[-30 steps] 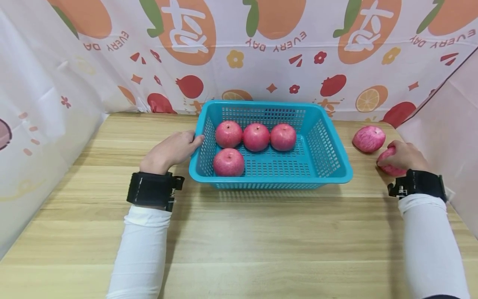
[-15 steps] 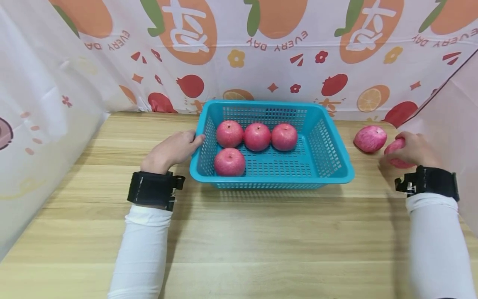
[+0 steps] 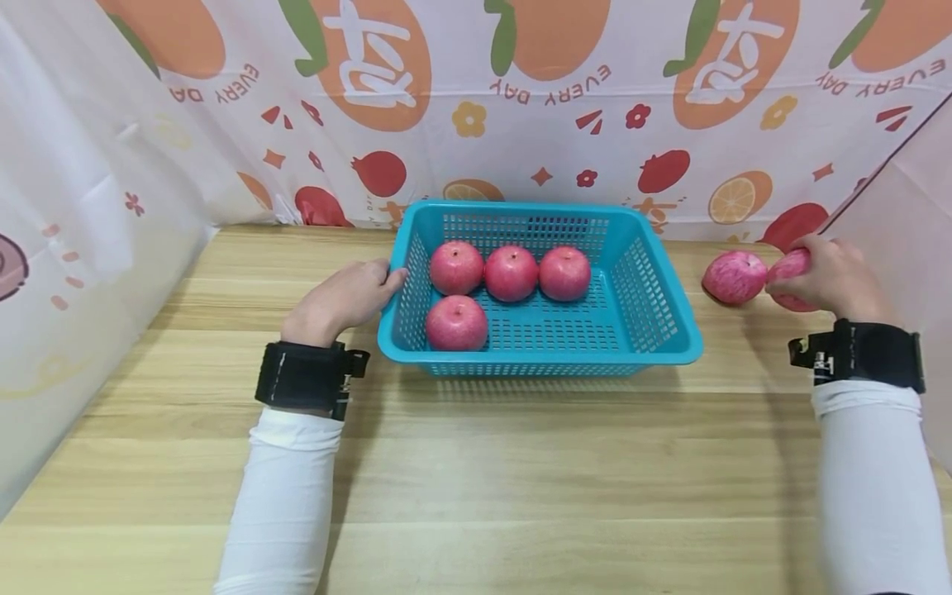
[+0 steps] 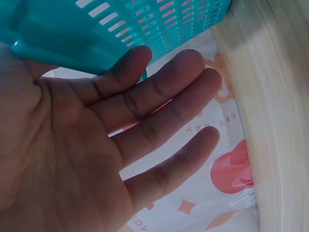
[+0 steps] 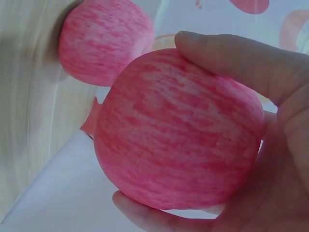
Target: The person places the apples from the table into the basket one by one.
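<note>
A blue plastic basket (image 3: pixel 540 358) stands on the table with several red apples in its left part, one of them an apple (image 3: pixel 457 323) at the front. My left hand (image 3: pixel 344 299) holds its left rim (image 4: pixel 58 63), thumb over the edge, the other fingers spread below on the outside. On the far right, my right hand (image 3: pixel 836 277) grips a streaked pink apple (image 5: pixel 178 130) between thumb and fingers. Just left of it a second streaked apple (image 3: pixel 735 278) lies on the table; the held one overlaps it slightly in the right wrist view.
The wooden table (image 3: pixel 565 479) runs back to a white fruit-print cloth (image 3: pixel 550 124) hanging behind the basket. A plain pale cloth (image 3: pixel 915 223) rises at the right, close to my right hand.
My right hand has lifted the apple it grips and moved it right and back, beside the other loose apple. My left hand and the basket have stayed put.
</note>
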The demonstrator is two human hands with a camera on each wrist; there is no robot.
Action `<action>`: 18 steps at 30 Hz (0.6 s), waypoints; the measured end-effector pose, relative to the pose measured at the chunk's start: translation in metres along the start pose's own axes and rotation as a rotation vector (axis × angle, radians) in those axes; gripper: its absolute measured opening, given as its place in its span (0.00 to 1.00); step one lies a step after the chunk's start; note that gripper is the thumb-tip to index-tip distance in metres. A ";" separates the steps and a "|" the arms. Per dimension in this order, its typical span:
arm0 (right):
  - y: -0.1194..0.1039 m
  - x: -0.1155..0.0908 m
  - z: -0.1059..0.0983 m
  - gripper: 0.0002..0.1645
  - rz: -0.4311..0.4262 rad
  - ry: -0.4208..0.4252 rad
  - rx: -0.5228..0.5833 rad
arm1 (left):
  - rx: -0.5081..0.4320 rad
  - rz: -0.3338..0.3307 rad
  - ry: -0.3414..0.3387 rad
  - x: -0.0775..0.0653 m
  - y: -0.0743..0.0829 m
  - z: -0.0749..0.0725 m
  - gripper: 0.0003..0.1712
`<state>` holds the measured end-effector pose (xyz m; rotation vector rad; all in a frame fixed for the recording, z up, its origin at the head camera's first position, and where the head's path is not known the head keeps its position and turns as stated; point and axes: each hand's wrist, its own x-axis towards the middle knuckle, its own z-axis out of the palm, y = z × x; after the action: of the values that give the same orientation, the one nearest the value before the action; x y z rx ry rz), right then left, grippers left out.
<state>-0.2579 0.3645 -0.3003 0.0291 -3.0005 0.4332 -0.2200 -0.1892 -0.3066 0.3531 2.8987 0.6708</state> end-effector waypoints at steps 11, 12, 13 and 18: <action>-0.010 -0.001 -0.005 0.37 -0.018 0.020 0.000 | 0.035 0.003 0.005 0.001 0.000 0.000 0.24; -0.011 -0.001 -0.005 0.37 -0.021 0.019 -0.002 | 0.035 0.002 0.005 0.001 0.000 0.000 0.24; -0.013 -0.001 -0.005 0.37 -0.024 0.016 -0.004 | 0.034 0.001 0.005 0.001 0.000 0.000 0.24; -0.020 0.001 -0.008 0.40 -0.043 -0.001 0.013 | 0.035 -0.005 0.002 0.000 0.002 0.000 0.25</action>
<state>-0.2575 0.3473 -0.2869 0.0948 -2.9916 0.4478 -0.2196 -0.1877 -0.3056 0.3492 2.9149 0.6205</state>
